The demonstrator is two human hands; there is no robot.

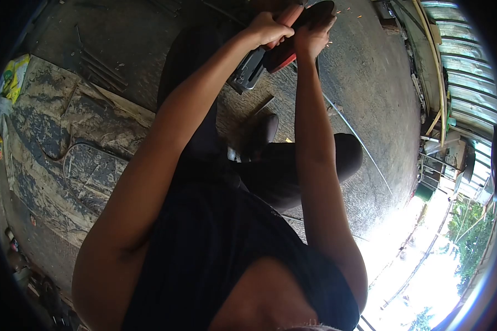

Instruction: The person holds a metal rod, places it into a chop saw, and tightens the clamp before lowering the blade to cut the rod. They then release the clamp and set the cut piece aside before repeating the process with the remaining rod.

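Both arms reach up to twelve o'clock, where the left hand point(268, 28) and right hand point(313, 34) grip a red grinder point(279, 52), its body slanting toward seven o'clock.

Grimy concrete floor point(364, 71), corrugated wall point(469, 66), bright daylight

Fisheye view, strong daylight from the lower right.
Daylight overexposes the lower right to white glare on the floor point(370, 71). The left side lies in dim shade. Edges curve heavily, with a black vignette ring. Foreground is soft; centre is moderately sharp.
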